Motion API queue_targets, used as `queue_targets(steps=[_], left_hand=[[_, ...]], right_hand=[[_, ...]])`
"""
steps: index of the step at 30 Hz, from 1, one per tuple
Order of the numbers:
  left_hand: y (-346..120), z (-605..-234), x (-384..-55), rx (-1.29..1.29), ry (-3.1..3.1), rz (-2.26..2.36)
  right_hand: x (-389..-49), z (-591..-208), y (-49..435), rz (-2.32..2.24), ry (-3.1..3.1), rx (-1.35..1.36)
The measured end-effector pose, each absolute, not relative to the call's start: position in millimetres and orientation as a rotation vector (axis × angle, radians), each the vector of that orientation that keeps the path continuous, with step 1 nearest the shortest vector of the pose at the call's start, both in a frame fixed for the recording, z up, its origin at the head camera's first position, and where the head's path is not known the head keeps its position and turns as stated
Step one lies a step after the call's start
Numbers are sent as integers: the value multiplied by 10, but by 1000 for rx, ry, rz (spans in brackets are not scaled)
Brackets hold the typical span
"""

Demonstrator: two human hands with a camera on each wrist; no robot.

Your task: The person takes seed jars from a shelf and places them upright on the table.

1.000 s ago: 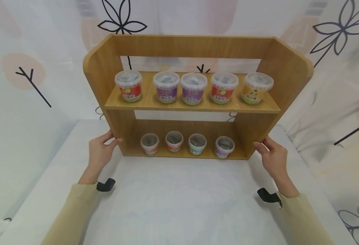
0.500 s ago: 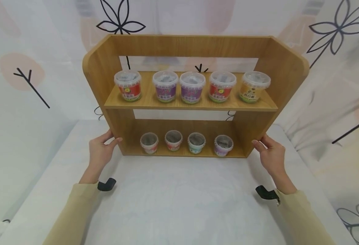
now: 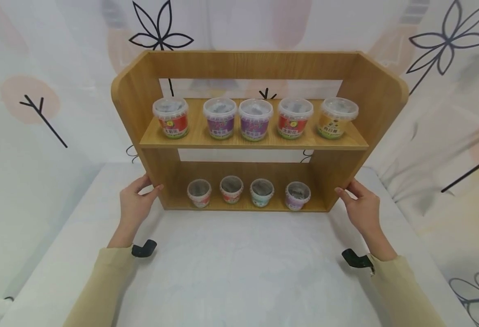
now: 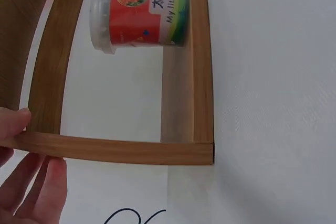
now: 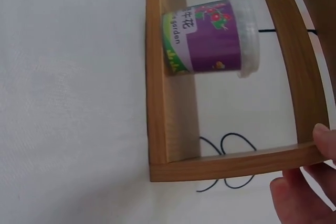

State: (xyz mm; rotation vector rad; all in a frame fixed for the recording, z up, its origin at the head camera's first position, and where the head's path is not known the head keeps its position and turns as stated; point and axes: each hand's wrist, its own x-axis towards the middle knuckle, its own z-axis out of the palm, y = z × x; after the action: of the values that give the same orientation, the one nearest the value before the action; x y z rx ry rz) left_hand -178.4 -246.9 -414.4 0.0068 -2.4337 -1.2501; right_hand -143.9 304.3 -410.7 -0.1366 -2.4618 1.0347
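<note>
A two-tier wooden shelf (image 3: pixel 255 65) stands on the white-covered table. My left hand (image 3: pixel 136 202) pinches the front edge of its left side panel (image 4: pixel 121 149), low down, thumb on one side and fingers on the other. At the same height, my right hand (image 3: pixel 362 206) grips the right side panel (image 5: pixel 236 166) in a like way. Lidded tubs with red, purple and yellow labels, such as the purple tub (image 3: pixel 255 120), line the upper tier. Several smaller cups, among them a teal cup (image 3: pixel 262 193), sit along the lower tier. The shelf hides part of both hands' fingers.
White table cover (image 3: pixel 239 268) spreads in front of the shelf. Behind and beside it hangs a pale patterned cloth (image 3: pixel 39 181) with line-drawn flowers. Black straps stick out at both sleeve cuffs (image 3: pixel 114 261).
The head view has shifted slightly, with the shelf's right end a little further left in frame. Both hands keep their hold, and the tubs and cups keep their places on the shelf.
</note>
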Motion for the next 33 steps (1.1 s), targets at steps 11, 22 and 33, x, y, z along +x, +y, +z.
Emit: queue_targets(steps=[11,22,33], left_hand=[[-2395,-3867,-1816,20,-2292,-1213],[-2365,-3582,-1874,8,-2188,-1267],[-2378,-3560,-1868,-16,-2207,-1226]], right_hand=[[-1374,-3950,3059,1009,-2283,-219],[-1270,-3502,2977,1029,-1980,-175],[-1195,-2927,2745,1112,-1864,22]])
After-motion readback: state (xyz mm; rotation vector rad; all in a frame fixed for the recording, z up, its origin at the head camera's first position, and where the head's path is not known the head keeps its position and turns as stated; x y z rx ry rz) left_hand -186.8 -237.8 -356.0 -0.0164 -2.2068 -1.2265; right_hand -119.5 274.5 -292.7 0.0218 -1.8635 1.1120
